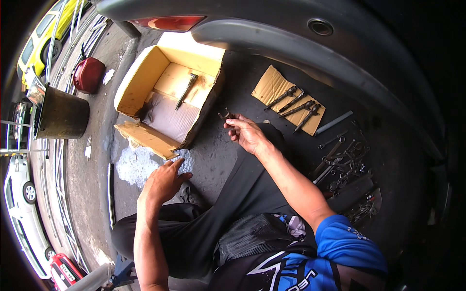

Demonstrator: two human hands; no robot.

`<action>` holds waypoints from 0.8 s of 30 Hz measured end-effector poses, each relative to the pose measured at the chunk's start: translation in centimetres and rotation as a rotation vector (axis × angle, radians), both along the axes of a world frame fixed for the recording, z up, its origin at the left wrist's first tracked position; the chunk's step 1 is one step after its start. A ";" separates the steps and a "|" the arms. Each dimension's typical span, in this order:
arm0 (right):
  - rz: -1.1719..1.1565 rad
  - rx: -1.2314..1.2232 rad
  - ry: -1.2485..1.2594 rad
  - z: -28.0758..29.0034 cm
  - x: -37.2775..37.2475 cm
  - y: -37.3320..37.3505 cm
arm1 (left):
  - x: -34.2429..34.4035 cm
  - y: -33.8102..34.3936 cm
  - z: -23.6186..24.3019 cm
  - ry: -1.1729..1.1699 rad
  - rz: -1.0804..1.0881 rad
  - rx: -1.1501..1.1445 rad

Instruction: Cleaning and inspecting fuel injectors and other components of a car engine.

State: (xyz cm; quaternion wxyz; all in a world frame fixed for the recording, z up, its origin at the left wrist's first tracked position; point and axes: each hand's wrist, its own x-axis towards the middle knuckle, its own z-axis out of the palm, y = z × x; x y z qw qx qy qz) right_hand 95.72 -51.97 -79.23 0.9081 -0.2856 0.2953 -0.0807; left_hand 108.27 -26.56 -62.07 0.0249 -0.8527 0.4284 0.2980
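Observation:
My right hand (248, 135) pinches a small dark forked metal clamp (225, 115) between thumb and fingers, its prongs pointing away from me. Palm down, my left hand (164, 183) has its fingers apart and holds nothing; the fingertips are by the near flap of an open cardboard box (137, 83). Whether they touch the flap I cannot tell. Inside the box lies one dark fuel injector (187, 91). Several more fuel injectors (297, 107) rest side by side on a flat cardboard piece (270, 86) beyond my right hand.
Several wrenches and other tools (342, 160) lie scattered at the right, near a grey tube (334, 122). A vehicle bumper (272, 36) overhangs the far side. A dark bucket (63, 114) and a red container (89, 75) stand at the left. A wet patch (136, 166) marks the floor.

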 end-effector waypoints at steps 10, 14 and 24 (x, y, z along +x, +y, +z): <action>0.006 -0.019 -0.016 0.1 -0.3 -0.2 | 0.1 0.0 -0.2 -0.009 -0.019 -0.001; 0.002 -0.019 -0.013 0.1 -0.3 -0.1 | 0.1 0.1 -0.3 -0.007 -0.022 -0.009; -0.006 -0.010 -0.017 -0.1 -0.2 0.0 | 0.1 0.2 -0.2 -0.006 -0.023 -0.020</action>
